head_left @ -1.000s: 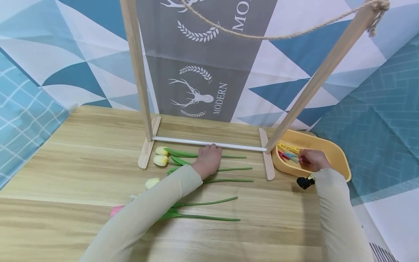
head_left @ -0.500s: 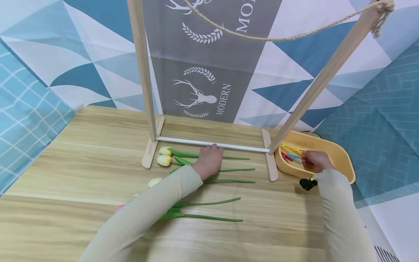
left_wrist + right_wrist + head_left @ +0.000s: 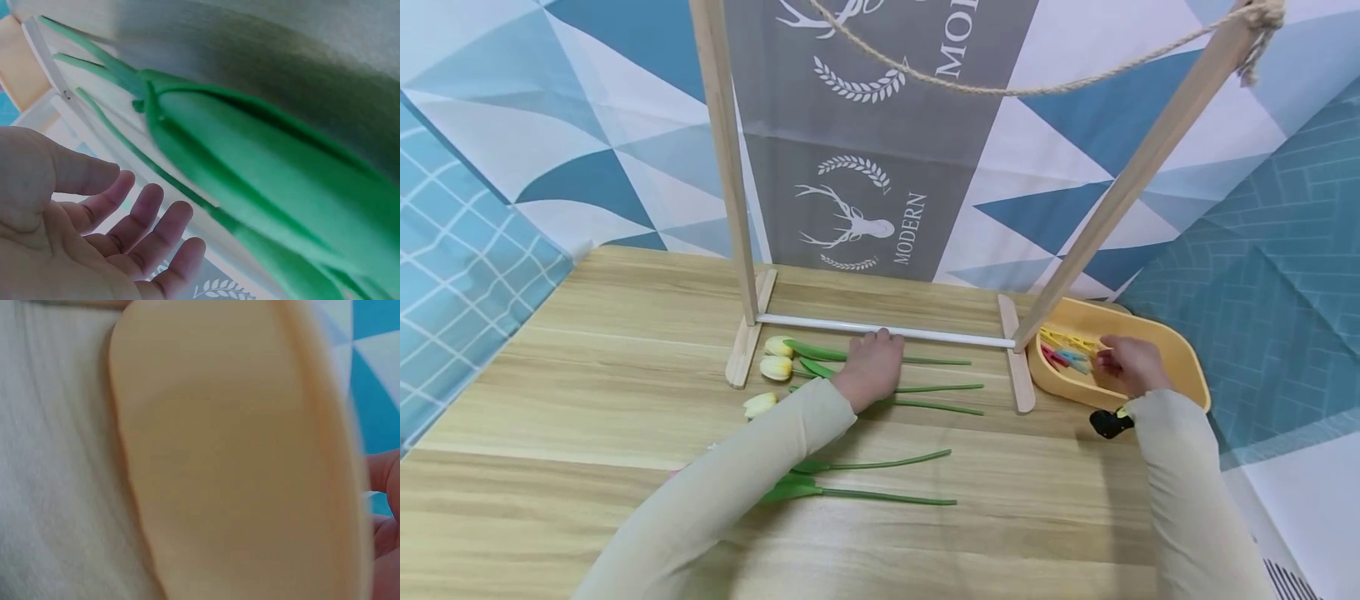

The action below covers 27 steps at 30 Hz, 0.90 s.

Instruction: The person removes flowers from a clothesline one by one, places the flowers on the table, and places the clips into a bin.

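Note:
My left hand (image 3: 872, 367) is over the white-and-yellow tulips (image 3: 776, 367) laid on the table. In the left wrist view, its loosely bent fingers (image 3: 164, 232) hold nothing, and green leaves and stems (image 3: 244, 159) lie beside them. My right hand (image 3: 1131, 365) reaches into a yellow plastic basket (image 3: 1187, 367). Thumb and fingers there sit apart, beside several coloured clothespins (image 3: 1071, 358), with nothing visible between them. From the right wrist, the basket's wall (image 3: 231, 456) hides most of that hand.
A wooden frame (image 3: 722, 125) with a white crossbar (image 3: 887, 331) stands at the back, a rope (image 3: 1000, 89) strung across its top. More tulip stems (image 3: 880, 496) lie nearer me, their blossoms largely behind my left sleeve. A black object (image 3: 1108, 423) is by my right wrist.
My right hand has shifted slightly right within the basket, its thumb and fingers now farther apart. The left hand stays over the tulips, moved slightly left. The camera view has shifted a little.

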Motion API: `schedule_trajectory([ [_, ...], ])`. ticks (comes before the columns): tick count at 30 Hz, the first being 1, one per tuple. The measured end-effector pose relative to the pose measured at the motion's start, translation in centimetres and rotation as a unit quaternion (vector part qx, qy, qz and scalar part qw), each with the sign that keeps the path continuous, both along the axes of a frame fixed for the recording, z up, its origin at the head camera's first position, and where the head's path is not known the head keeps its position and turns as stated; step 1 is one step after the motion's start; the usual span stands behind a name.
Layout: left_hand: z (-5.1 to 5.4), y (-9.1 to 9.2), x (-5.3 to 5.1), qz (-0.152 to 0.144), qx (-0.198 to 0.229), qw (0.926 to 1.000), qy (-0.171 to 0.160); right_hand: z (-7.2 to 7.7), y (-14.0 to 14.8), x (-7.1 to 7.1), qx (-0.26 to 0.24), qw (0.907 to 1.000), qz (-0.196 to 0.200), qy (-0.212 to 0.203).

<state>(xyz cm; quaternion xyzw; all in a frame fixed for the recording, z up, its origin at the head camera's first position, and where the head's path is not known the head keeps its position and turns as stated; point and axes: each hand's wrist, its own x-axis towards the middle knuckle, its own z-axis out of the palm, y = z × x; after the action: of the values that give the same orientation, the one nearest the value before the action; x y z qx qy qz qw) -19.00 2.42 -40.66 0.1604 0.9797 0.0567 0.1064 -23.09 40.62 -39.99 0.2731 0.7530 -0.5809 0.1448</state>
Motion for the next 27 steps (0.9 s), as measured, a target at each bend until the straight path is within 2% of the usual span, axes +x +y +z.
schedule_trajectory([
  [7,0.9,-0.4,0.5,-0.007,0.000,0.9999,0.009,1.7,-1.4,1.7,-0.008,0.9951,0.036,0.091],
  [10,1.3,-0.7,0.7,-0.008,-0.002,0.9997,0.024,2.5,-2.6,2.8,0.030,0.9916,0.070,0.104],
  [13,1.7,-1.2,0.8,-0.006,-0.012,0.9990,0.041,3.5,-3.8,3.8,0.084,0.9841,0.111,0.111],
  [17,2.3,-1.9,0.7,0.005,-0.021,0.9986,0.048,4.5,-5.7,4.7,0.137,0.9738,0.139,0.117],
  [21,3.0,-2.9,0.5,0.020,-0.018,0.9977,0.062,5.1,-7.9,5.0,0.161,0.9655,0.155,0.133],
  [24,3.4,-3.5,0.2,0.033,-0.007,0.9954,0.090,5.3,-10.1,4.8,0.169,0.9596,0.168,0.150],
  [27,3.5,-4.1,-0.3,0.044,0.011,0.9908,0.128,5.2,-12.5,4.3,0.186,0.9491,0.192,0.167],
])
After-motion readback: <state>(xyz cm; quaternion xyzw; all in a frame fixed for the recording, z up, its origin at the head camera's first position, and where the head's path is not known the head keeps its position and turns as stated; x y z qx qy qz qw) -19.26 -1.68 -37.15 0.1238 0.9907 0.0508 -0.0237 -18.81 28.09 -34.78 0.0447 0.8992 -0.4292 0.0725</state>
